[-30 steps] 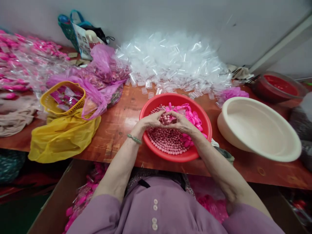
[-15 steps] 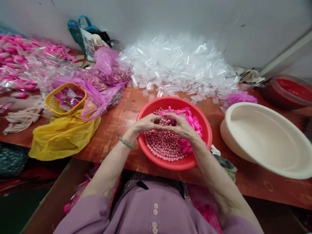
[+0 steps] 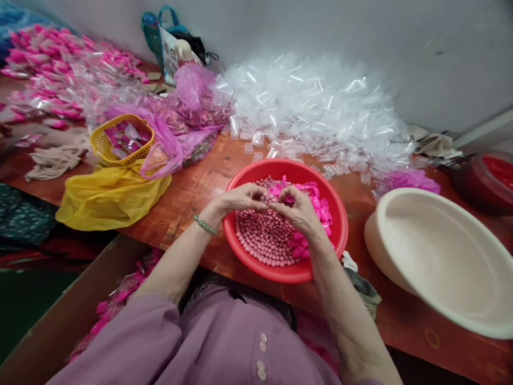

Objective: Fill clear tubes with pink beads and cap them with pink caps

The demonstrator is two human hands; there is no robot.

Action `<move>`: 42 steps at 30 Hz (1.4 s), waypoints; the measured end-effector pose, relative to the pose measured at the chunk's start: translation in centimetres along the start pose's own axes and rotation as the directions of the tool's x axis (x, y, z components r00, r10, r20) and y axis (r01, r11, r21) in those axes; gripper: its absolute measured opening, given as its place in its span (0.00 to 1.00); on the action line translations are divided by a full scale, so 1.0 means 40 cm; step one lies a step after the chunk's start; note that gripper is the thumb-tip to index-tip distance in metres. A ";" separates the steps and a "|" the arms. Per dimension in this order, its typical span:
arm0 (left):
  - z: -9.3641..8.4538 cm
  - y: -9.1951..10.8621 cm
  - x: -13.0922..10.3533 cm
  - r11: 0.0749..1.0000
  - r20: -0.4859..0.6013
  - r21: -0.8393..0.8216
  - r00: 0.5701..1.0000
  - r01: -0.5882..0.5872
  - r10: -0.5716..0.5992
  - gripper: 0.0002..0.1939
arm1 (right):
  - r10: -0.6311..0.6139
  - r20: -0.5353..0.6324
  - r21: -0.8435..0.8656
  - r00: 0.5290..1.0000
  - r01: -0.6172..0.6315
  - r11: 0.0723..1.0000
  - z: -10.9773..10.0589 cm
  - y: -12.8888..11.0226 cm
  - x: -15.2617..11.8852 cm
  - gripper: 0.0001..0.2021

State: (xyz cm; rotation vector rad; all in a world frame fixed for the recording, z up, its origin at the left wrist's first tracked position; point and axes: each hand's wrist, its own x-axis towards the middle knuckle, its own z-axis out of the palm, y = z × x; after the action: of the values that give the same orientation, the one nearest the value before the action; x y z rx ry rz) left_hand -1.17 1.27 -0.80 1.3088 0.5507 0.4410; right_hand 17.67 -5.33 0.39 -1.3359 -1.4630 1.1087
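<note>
Red-brown tabletop (image 3: 202,182) is spanning mid-frame; over the red basin (image 3: 276,274), our left hand (image 3: 242,198) is pinching pink beads (image 3: 269,198), fingers nearly closed, our right hand (image 3: 298,210) curling alongside, hold unclear; loosening could be spilling them.

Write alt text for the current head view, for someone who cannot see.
A person's left hand and right hand are close together over a red basin of pink beads and bright pink pieces. Behind it lies a heap of clear plastic pieces; a yellow bag is at left, a cream basin at right.
</note>
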 end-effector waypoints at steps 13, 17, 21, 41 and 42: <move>0.037 0.021 -0.049 0.977 0.000 -0.190 0.995 -0.100 0.102 0.22 | -0.053 -0.063 -0.129 0.997 0.045 0.991 -0.025 0.033 0.023 0.19; 0.061 0.013 -0.069 0.971 -0.054 -0.225 0.996 -0.077 0.067 0.22 | -0.049 -0.097 -0.053 0.994 0.044 0.998 -0.021 0.031 0.021 0.22; 0.064 0.009 -0.072 0.962 -0.092 -0.259 0.994 -0.080 0.058 0.22 | -0.037 -0.110 -0.054 0.993 0.031 0.998 -0.021 0.021 0.018 0.24; 0.063 -0.007 -0.056 0.907 -0.165 -0.358 0.971 -0.220 0.171 0.19 | -0.462 -0.244 -0.650 0.853 0.209 0.731 -0.024 0.021 0.015 0.15; 0.062 -0.007 -0.056 0.910 -0.173 -0.358 0.972 -0.210 0.157 0.19 | -0.436 -0.275 -0.567 0.857 0.222 0.793 -0.021 0.015 0.013 0.15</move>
State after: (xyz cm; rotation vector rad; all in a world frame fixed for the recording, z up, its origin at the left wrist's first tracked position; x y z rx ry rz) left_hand -1.43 -2.04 -0.38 0.9671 0.4337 0.7619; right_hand 18.60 -4.73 0.04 -1.4665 -1.6613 0.1779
